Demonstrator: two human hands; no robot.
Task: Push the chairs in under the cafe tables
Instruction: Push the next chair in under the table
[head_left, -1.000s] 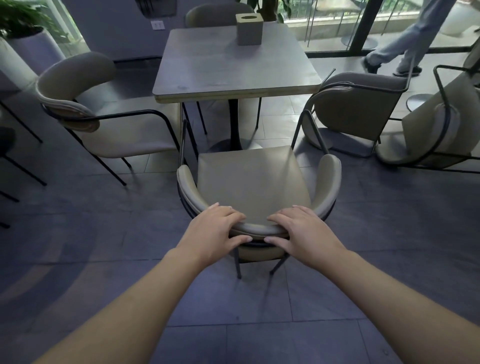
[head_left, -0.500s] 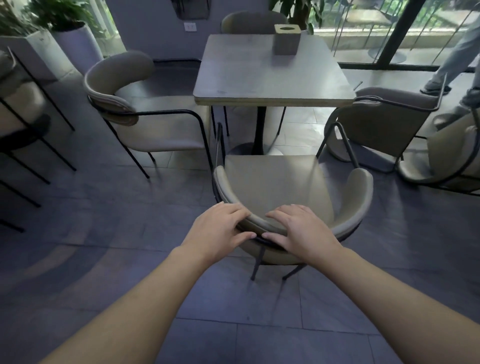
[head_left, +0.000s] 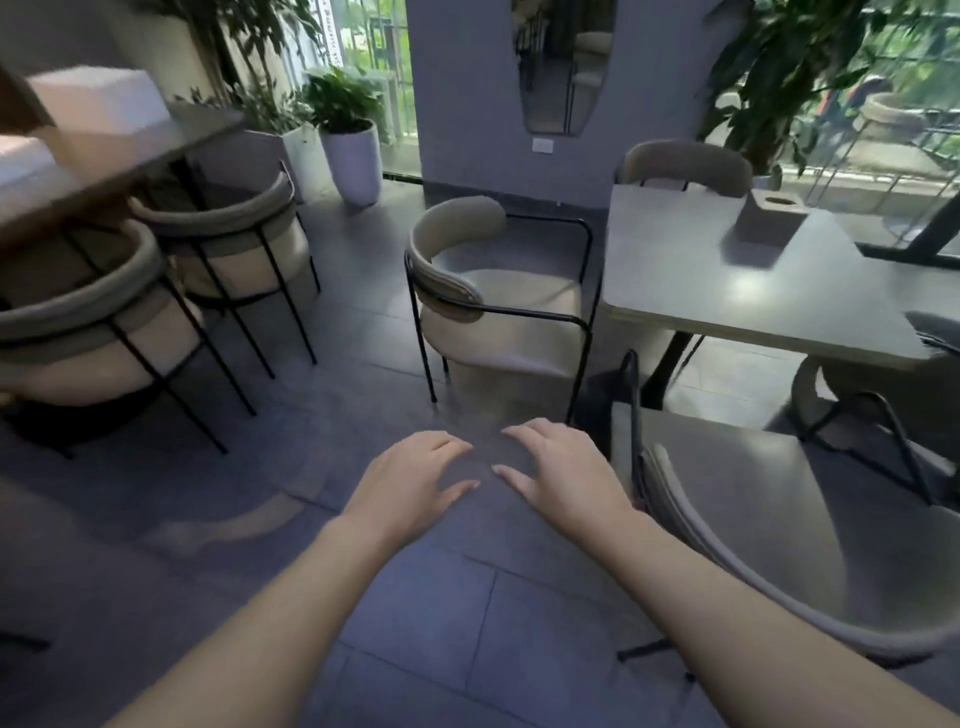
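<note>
Both hands are hovering over the floor (head_left: 156, 519), palms down, touching nothing. Left hand (head_left: 410, 486): grip is hanging slack, fingers loosely spread, holding nothing. Right hand (head_left: 563, 475): same, fingers relaxed and slightly bent, holding nothing. The near chair (head_left: 769, 530) is sitting just right of the right hand, its seat front reaching toward the grey desk (head_left: 727, 280). A second chair (head_left: 493, 306) is standing at that desk's left edge, seat touching or nearly under it; cannot tell which. A small box (head_left: 769, 221) is resting on the desk. Two more chairs (head_left: 156, 291) are tucked under the brown desk (head_left: 104, 156) at left.
</note>
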